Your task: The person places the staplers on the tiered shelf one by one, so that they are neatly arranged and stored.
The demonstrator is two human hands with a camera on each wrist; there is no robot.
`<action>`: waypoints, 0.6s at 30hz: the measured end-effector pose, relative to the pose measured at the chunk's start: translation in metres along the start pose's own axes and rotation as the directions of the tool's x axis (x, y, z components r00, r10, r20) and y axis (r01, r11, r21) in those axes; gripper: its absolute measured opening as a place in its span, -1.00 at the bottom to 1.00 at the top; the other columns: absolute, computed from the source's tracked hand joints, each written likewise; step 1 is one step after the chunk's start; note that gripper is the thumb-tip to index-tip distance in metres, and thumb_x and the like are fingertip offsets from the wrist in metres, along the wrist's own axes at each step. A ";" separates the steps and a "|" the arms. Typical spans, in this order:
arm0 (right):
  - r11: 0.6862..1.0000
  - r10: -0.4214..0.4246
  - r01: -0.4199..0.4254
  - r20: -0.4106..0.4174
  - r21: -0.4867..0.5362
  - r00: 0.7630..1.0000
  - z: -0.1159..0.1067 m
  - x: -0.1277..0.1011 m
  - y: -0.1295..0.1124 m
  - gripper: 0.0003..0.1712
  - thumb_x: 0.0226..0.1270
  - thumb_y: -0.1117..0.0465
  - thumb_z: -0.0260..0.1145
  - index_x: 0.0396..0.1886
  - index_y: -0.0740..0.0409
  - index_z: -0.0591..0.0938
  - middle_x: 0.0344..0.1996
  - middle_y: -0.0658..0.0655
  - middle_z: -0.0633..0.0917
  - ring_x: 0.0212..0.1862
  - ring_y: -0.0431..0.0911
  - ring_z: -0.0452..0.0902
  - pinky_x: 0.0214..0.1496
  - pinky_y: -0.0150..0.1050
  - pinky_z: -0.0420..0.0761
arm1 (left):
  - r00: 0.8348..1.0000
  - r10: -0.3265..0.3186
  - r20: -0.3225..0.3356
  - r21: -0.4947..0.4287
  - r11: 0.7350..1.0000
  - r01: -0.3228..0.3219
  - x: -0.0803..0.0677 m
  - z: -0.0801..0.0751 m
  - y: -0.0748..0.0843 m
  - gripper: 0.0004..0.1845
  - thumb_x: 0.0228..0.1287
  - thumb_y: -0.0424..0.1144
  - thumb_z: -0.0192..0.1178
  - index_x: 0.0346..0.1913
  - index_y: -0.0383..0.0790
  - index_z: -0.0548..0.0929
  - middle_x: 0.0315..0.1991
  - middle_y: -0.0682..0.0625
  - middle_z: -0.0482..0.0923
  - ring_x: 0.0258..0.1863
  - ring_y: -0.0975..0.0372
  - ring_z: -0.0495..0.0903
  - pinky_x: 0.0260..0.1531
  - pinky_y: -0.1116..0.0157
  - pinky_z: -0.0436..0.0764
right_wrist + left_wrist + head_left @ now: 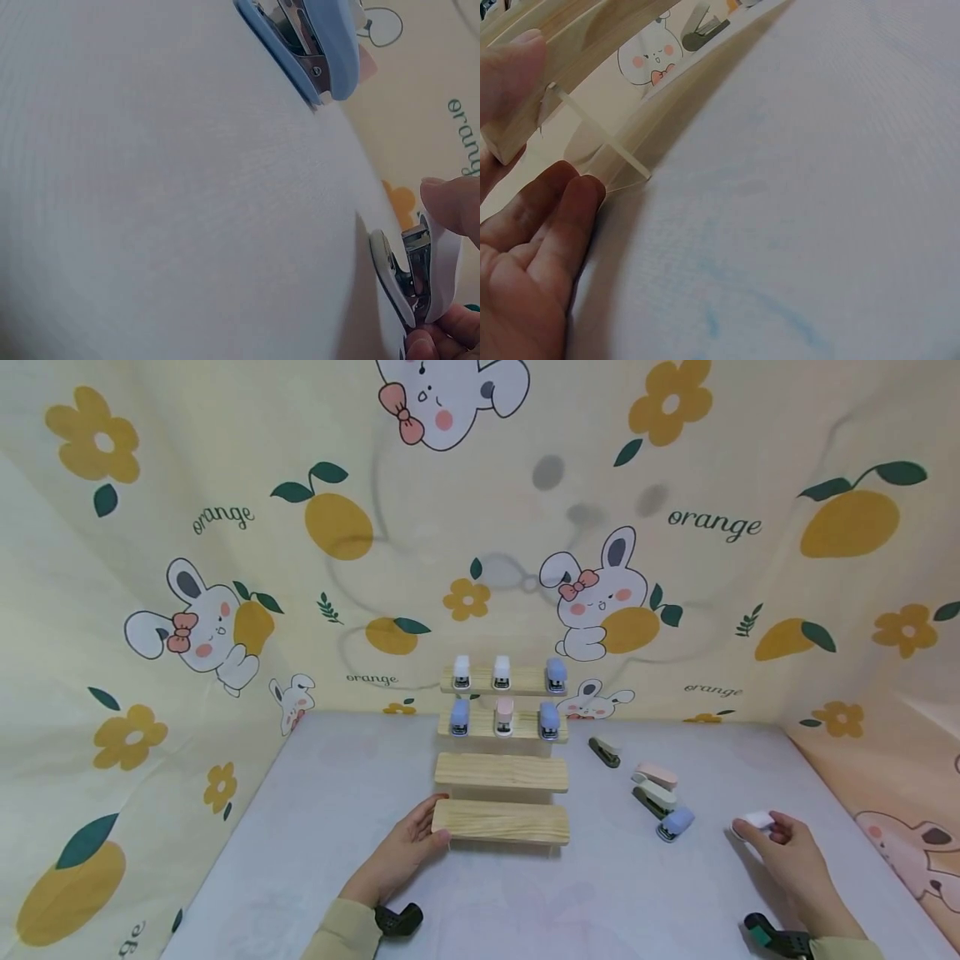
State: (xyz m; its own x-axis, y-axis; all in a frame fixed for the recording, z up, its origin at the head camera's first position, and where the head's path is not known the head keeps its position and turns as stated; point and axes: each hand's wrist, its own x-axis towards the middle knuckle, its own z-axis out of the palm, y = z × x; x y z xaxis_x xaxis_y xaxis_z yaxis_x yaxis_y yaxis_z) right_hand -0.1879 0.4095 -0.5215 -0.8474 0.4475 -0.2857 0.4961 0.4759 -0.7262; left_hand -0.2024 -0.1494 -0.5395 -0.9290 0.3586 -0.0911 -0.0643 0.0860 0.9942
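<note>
Four wooden steps make up a stepped display stand (501,772) at the middle of the pale surface (315,827), set against a backdrop (225,568) printed with rabbits and oranges.

- Top step: two white mini staplers (462,671) and one blue, each standing on end.
- Second step: a blue stapler (460,717), a pink one (505,715) and another blue (550,720), also on end.
- Third step and lowest step (500,821): bare wood.

Left hand (405,852): rests at the left end of the lowest step, thumb on the top of the board, fingers relaxed and fairly straight beside it on the surface, not curled round anything. The left wrist view shows the thumb (510,67) against the wood and the fingers (562,206) lying just by a clear support under the step.

Right hand (791,856): lies well to the right of the stand, pinching a white stapler (753,822) between thumb and fingertips. The right wrist view shows this stapler at the surface with its metal mouth facing away from the hand; whether it touches the surface cannot be told.

Loose staplers on the surface, between the stand and the right hand: a dark green one (603,752) nearest the stand; then a close group of pink (656,774), pale green (654,796) and light blue (675,823), the light blue one nearest the right hand.

Both forearms wear wrist-mounted cameras (397,920) near the bottom edge.
</note>
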 end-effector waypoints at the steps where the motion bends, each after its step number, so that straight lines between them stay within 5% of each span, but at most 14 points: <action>1: 1.000 0.001 -0.001 0.000 -0.004 1.000 0.000 0.000 0.000 0.33 -0.08 -0.44 0.13 0.33 0.42 -0.20 0.10 0.46 0.12 0.01 0.22 0.10 -0.15 -0.03 0.45 | 1.000 -0.001 0.000 0.000 1.000 0.001 0.000 0.000 0.000 -0.28 0.08 -0.03 0.23 0.30 0.19 0.15 0.28 0.05 0.17 0.25 0.26 0.16 0.20 0.36 0.20; 18: 1.000 0.015 -0.015 0.018 0.008 1.000 0.000 0.002 0.001 0.33 -0.08 -0.44 0.13 0.33 0.40 -0.22 0.14 0.49 0.08 0.06 0.27 0.07 -0.01 0.15 0.38 | 1.000 -0.009 -0.004 -0.010 1.000 0.009 0.000 0.000 0.000 -0.28 0.09 -0.03 0.23 0.31 0.16 0.14 0.29 0.04 0.16 0.26 0.24 0.16 0.21 0.31 0.20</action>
State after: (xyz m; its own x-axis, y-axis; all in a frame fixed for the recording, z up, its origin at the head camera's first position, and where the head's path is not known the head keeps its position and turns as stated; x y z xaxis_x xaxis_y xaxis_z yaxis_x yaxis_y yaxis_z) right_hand -0.1889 0.4110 -0.5225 -0.8432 0.4408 -0.3078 0.5074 0.4631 -0.7267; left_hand -0.2025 -0.1490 -0.5397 -0.9299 0.3539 -0.0998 -0.0765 0.0795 0.9939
